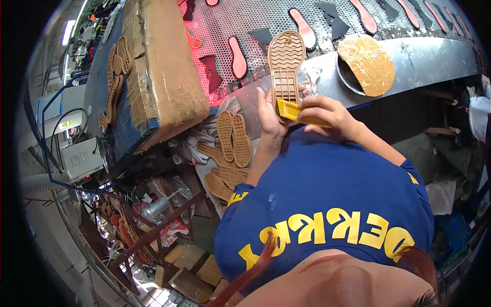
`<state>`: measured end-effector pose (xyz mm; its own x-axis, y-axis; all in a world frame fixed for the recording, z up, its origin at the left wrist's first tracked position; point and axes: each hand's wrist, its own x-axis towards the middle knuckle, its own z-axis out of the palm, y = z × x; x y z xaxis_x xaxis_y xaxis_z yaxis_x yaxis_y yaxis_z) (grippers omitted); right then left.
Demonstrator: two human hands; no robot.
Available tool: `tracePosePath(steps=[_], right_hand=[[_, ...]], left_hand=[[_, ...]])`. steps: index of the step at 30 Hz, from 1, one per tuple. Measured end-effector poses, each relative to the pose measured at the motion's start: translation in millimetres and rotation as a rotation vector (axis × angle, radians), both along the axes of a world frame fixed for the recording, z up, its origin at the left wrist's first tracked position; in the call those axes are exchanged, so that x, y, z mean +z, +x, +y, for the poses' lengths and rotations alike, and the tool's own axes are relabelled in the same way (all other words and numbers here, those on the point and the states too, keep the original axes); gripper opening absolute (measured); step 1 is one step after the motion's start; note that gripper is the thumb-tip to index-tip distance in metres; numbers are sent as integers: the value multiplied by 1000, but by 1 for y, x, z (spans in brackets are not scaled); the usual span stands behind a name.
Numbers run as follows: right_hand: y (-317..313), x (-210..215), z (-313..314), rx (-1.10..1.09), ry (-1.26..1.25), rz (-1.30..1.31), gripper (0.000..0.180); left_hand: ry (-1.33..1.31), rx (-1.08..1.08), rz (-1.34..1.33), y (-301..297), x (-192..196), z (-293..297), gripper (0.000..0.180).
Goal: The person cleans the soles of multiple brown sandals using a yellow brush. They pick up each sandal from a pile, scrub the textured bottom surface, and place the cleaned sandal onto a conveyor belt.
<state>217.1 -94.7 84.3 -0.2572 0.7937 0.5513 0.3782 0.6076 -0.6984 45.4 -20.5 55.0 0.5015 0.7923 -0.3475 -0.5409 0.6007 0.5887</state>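
Note:
My left hand point(269, 115) is closed around the heel end of a tan shoe sole point(287, 59), holding it upright with its wavy and gridded tread toward me. In my right hand point(327, 115) is a yellow flat tool point(289, 109), pinched between the fingers. Its edge lies against the lower end of the sole, though I cannot tell whether it has bristles or a blade. To the right, a tan sole-shaped board point(369, 64) streaked with dried stringy residue partly covers a round metal bowl point(348, 81).
A metal ledge point(424, 59) borders a mesh conveyor point(276, 14) carrying several pink-faced soles point(238, 57) and dark cut pieces point(332, 20). Several tan soles point(233, 138) are piled left of my arm. Beyond stands a taped cardboard box point(176, 66), with more tan soles point(116, 82) past it.

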Motion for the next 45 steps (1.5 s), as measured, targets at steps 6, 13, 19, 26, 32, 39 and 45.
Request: tracePosePath(steps=[6, 13, 19, 26, 32, 39, 45], right_hand=[[2, -1, 10, -48, -19, 44, 29], [3, 4, 0, 81, -71, 55, 27], [12, 3, 7, 222, -97, 95, 24], [25, 9, 17, 379, -216, 124, 19], [34, 9, 29, 505, -323, 260, 13], [61, -25, 24, 189, -398, 809, 17], [105, -89, 0, -517, -481, 1029, 20]], left_hand=[[-98, 27, -193, -2, 6, -2, 82], [24, -116, -96, -12, -2, 1, 89], [-123, -106, -164, -9, 13, -1, 90], [-246, -134, -102, -11, 18, 2, 92], [-163, -306, -135, -17, 12, 5, 94], [11, -316, -200, -8, 8, 7, 96], [124, -156, -52, -2, 12, 6, 85]])
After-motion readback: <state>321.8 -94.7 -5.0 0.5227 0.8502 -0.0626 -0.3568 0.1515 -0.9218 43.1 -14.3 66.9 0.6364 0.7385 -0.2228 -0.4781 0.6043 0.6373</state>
